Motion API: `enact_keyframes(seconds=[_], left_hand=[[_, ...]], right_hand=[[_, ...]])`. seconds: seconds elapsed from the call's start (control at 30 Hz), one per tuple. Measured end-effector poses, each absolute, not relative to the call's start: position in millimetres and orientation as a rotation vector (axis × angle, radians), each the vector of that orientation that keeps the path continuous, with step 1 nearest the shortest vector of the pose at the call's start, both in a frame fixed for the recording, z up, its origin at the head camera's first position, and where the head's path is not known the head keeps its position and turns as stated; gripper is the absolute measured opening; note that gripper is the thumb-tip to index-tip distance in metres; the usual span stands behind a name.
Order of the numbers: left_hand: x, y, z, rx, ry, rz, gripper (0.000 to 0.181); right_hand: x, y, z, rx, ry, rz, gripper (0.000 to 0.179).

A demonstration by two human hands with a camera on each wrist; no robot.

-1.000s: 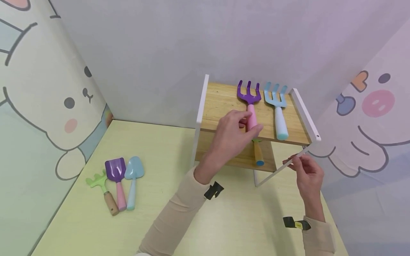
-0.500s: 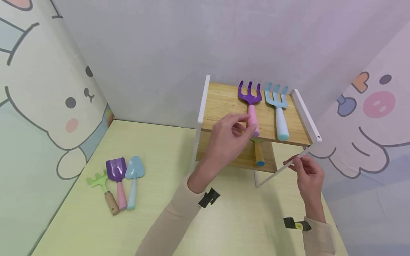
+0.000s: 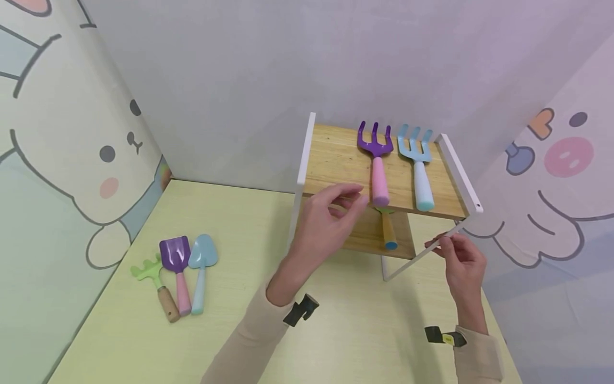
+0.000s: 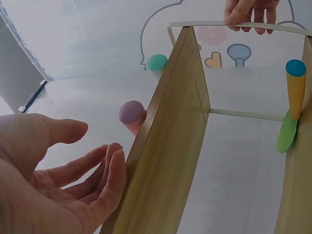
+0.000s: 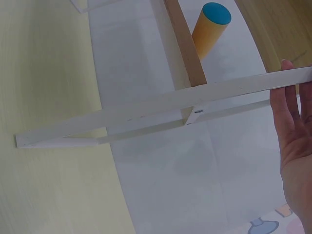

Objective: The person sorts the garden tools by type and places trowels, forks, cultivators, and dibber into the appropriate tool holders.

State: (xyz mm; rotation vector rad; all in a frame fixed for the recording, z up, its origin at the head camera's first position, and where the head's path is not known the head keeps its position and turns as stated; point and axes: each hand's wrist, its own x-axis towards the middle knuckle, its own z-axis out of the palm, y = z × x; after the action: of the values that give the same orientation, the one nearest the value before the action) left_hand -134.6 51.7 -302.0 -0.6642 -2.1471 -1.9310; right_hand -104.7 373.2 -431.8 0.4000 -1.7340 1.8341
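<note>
A two-tier wooden shelf (image 3: 331,154) with white metal sides stands on the table. On its top board lie a purple hand fork with a pink handle (image 3: 380,184) and a light blue hand fork (image 3: 422,181), tines toward the back wall. My left hand (image 3: 331,221) is just left of the pink handle, fingers loosely bent, holding nothing; the left wrist view shows a gap between thumb and fingers. With my right hand (image 3: 464,264) I grip the shelf's white front post (image 5: 146,107) on the right side. Below, a tool with an orange-brown handle (image 3: 388,232) lies on the lower board, its green head mostly hidden.
On the table's left side lie a green rake (image 3: 155,277) with a wooden handle, a purple shovel (image 3: 176,256) with a pink handle and a light blue trowel (image 3: 203,253). Behind the shelf rises a pale wall (image 3: 216,96), with cartoon-printed panels on both sides.
My left hand has let go of the pink handle and drawn back left and toward me. The purple fork stays on the top board. My right hand keeps its place on the post.
</note>
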Motion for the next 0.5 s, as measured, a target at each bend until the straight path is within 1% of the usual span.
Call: enact_keyframes(seconds=[0.5], left_hand=[[-123.0,34.1,-326.2,-0.607,-2.123,-1.955,0.022]], right_hand=[[-104.5,373.6,-433.1,0.367,-1.751,1.825,0.013]])
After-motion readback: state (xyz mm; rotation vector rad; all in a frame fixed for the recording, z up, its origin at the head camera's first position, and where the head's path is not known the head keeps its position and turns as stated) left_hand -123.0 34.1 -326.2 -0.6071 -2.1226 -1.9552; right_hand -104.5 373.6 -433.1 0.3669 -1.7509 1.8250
